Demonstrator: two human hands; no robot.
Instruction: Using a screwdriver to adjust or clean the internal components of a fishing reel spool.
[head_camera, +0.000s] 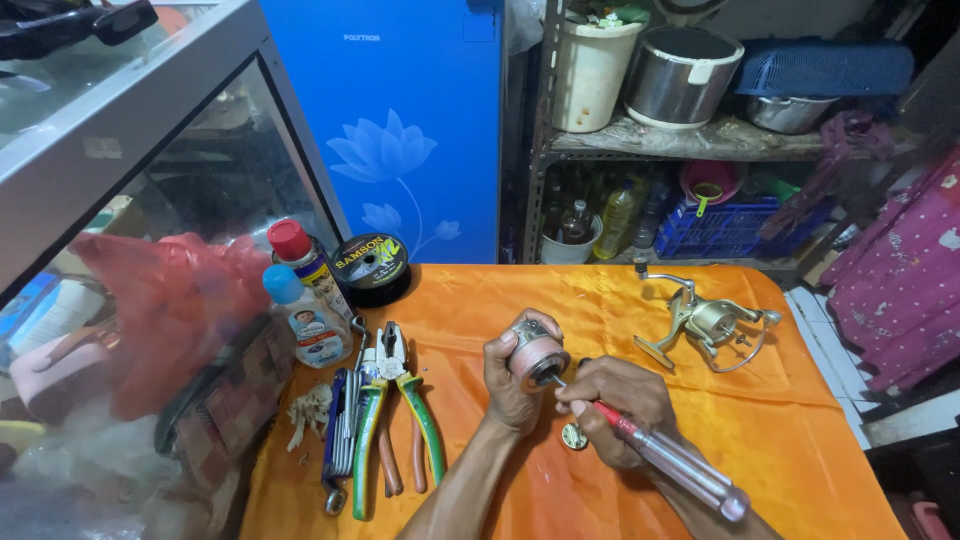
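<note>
We grip the spool (537, 357) in our left hand (512, 385); right hand (612, 398) fingers clamp the screwdriver (660, 455), loosening its screw; steady turning comes next.

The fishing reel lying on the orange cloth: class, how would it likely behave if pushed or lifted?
The fishing reel looks metal, so probably stiff and fairly heavy for its size. Its thin wire bail and projecting foot suggest it would snag the orange cloth or tip rather than roll.

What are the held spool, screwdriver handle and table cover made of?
Spool: looks like metal, pale pinkish satin sheen; could be coated plastic. Screwdriver handle: clear plastic, see-through, with a red section near the shaft. Table cover: orange fabric, glossy, creased, probably synthetic.
</note>
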